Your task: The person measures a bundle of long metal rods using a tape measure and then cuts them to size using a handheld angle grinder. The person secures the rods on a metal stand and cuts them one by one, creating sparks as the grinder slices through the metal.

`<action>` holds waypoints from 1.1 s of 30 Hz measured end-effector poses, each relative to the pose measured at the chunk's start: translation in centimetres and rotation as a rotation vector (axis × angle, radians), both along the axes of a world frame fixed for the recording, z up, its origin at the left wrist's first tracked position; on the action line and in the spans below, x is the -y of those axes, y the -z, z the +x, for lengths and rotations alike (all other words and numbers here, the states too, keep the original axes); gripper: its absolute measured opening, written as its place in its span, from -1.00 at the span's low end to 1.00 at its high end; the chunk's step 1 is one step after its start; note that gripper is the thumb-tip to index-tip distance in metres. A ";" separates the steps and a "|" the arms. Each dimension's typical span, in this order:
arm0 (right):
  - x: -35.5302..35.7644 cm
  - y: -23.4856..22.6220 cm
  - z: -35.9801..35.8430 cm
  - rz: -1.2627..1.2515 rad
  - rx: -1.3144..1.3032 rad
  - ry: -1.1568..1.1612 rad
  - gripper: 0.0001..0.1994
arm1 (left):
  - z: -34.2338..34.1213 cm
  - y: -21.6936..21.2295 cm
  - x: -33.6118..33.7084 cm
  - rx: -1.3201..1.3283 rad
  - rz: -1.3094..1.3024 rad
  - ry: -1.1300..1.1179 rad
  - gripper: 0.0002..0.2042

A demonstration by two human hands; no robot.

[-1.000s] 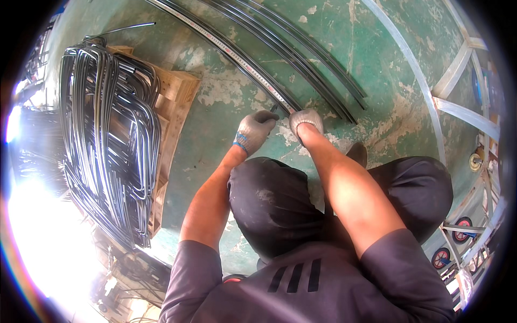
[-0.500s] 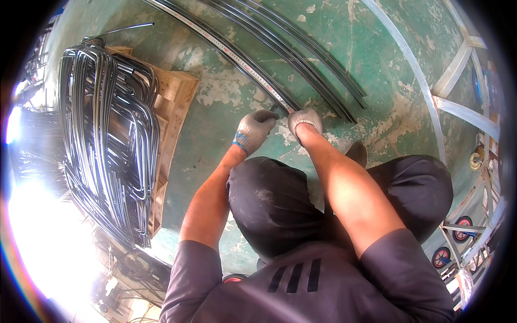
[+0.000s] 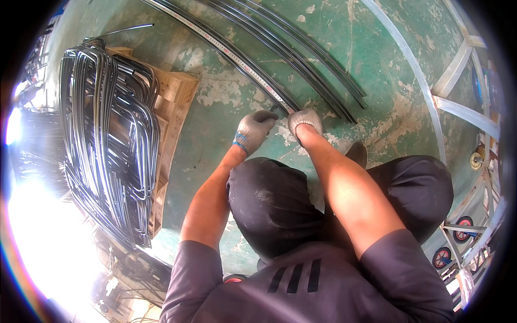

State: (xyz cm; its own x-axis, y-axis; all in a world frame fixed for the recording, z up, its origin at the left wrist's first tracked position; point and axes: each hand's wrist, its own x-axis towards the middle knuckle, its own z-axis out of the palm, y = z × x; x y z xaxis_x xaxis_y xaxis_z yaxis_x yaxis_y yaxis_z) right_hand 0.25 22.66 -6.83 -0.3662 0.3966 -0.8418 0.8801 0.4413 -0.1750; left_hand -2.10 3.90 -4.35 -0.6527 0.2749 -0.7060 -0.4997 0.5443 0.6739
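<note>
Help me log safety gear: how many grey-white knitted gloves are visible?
2: one glove on the left hand, a second glove on the right hand at the long white tape measure. Others may be hidden.

A narrow white measuring tape (image 3: 238, 60) with red marks is stretched out over there, lengthwise along slender, dark, shiny metal tubes (image 3: 282, 95), its near end covered from view. Just left of that end pokes a small, slim dark object (image 3: 274, 107), too small to identify.
</note>
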 end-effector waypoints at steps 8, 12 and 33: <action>-0.1 -0.2 0.1 -0.011 -0.010 0.012 -0.45 | -0.2 -0.3 -0.1 0.006 -0.014 0.003 -0.71; 0.0 0.4 0.2 -0.009 -0.022 -0.001 -0.45 | -0.1 -0.3 -0.2 0.016 -0.009 -0.013 -0.71; -0.1 0.1 0.2 -0.014 -0.009 0.010 -0.45 | -0.2 -1.2 0.0 0.086 0.069 -0.221 -0.71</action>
